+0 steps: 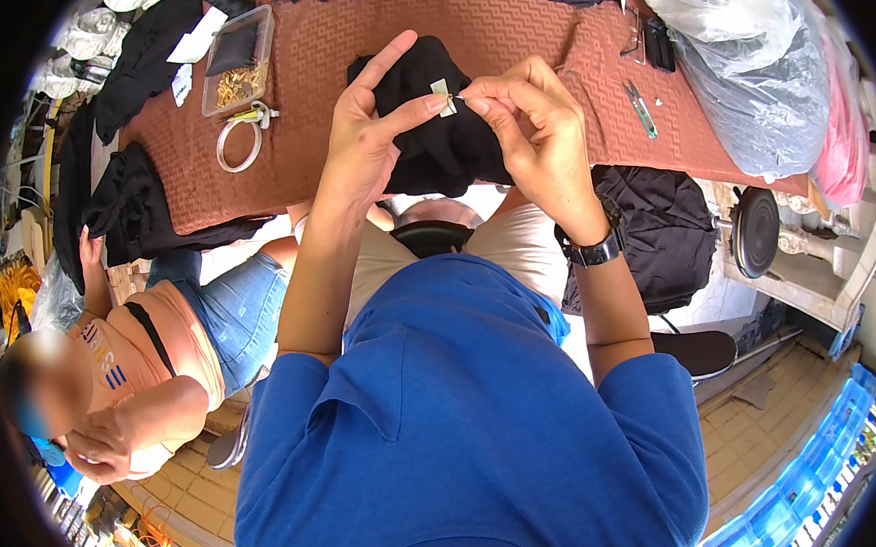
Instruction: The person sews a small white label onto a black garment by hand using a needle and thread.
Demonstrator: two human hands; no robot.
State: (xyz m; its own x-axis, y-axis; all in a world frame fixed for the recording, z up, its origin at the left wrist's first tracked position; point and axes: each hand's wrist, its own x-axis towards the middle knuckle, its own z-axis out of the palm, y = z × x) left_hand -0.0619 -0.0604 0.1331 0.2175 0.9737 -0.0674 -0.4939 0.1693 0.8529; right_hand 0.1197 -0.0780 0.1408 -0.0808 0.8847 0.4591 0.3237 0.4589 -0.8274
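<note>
A piece of black cloth (439, 155) lies bunched at the table's near edge, with a small pale tag (442, 98) on it. My left hand (360, 139) is at the cloth's left side, its thumb pressed on the tag and its index finger stretched away from me. Its other fingers are partly hidden by the hand and cloth, which it appears to grip. From the right, my right hand (539, 120) pinches a tiny light-coloured thing beside the tag, too small to name.
On the brown-covered table (318, 72), a clear box (239, 61) holds small gold pieces. Near it lies a white ring (239, 145). Thread snips (638, 109) and large plastic bags (744, 69) are at right. Another person (154, 338) sits at left, by black garments (132, 205).
</note>
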